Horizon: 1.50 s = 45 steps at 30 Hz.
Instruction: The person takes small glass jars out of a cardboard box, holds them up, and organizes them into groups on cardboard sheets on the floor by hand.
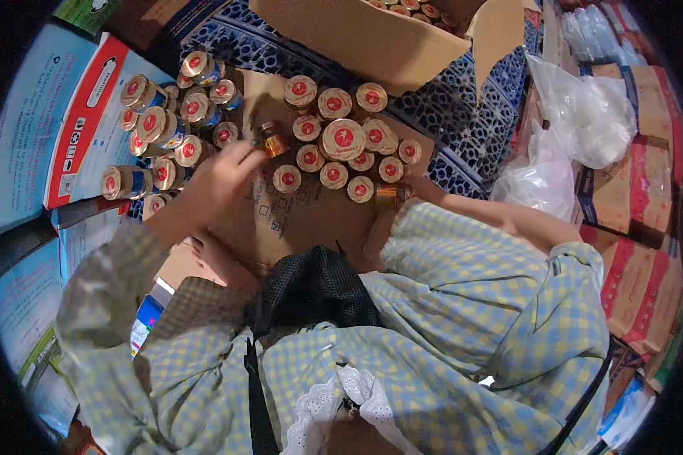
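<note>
My left hand (231,173), slightly blurred, has its fingers closed at the lower end of a small amber glass jar (272,141), which is tilted with its cap pointing away from me. Another amber jar (388,195) lies sideways at the fingertips of my right hand (419,189), whose fingers are curled against it and partly hidden. Between and beyond my hands stands a group of jars with gold lids (344,139) bearing round red emblems. On the left, more gold-lidded jars with blue labels (159,125) are clustered, some of them stacked or leaning.
A cardboard sheet (235,208) lies under the jars, over a blue patterned mat (448,129). An open carton (372,38) with more jars stands at the back. Printed boxes (80,125) line the left; clear plastic bags (539,174) and cartons (634,288) line the right.
</note>
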Available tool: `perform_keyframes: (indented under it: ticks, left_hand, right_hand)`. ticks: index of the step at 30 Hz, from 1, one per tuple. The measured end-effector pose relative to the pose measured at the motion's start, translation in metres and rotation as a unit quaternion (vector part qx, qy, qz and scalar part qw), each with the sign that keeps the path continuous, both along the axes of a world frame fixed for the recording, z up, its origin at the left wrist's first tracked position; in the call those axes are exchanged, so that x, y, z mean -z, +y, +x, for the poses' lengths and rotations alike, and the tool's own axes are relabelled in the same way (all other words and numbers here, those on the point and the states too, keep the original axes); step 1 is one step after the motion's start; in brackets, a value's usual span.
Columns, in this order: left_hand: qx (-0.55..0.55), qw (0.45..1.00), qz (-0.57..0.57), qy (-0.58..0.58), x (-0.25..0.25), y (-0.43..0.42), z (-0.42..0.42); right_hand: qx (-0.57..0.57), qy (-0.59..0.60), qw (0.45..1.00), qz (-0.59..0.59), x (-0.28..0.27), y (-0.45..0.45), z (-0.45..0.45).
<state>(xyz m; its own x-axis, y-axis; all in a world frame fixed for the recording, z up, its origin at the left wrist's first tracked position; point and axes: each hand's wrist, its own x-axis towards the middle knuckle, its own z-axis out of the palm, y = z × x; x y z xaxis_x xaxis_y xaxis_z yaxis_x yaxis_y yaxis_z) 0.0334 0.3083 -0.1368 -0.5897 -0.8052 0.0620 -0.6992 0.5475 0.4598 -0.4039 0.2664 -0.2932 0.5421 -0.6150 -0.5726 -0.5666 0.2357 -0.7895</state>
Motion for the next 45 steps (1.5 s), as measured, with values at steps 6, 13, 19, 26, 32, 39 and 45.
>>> perform_keyframes:
  ticks: [6,13,19,26,32,39,45]
  left_hand:
    - [-0.069,0.989,0.088,-0.095,0.111,-0.056,-0.003]
    - [-0.068,0.978,0.149,0.128,0.13,-0.074,-0.02]
    - [-0.093,0.932,0.288,0.2,0.185,-0.087,0.001]
    - [-0.124,0.966,0.199,0.105,0.103,-0.065,-0.032]
    - [-0.18,0.98,0.064,0.054,0.086,-0.038,-0.035]
    - [-0.145,0.962,0.187,-0.136,0.053,-0.046,-0.023]
    - [-0.191,0.98,0.058,-0.028,-0.055,-0.066,-0.048]
  right_hand:
    - [-0.315,0.26,0.898,-0.163,-0.058,-0.007,0.038]
    - [-0.315,0.306,0.897,-0.055,-0.104,-0.002,0.084]
    - [-0.389,0.301,0.871,0.014,-0.154,-0.02,0.098]
    - [-0.531,0.142,0.818,0.17,-0.26,-0.082,0.135]
    - [-0.226,0.051,0.968,-0.091,-0.329,-0.198,0.132]
    - [-0.251,0.403,0.832,-0.287,-0.187,-0.343,0.126]
    - [-0.436,0.509,0.741,-0.032,-0.191,-0.31,0.138]
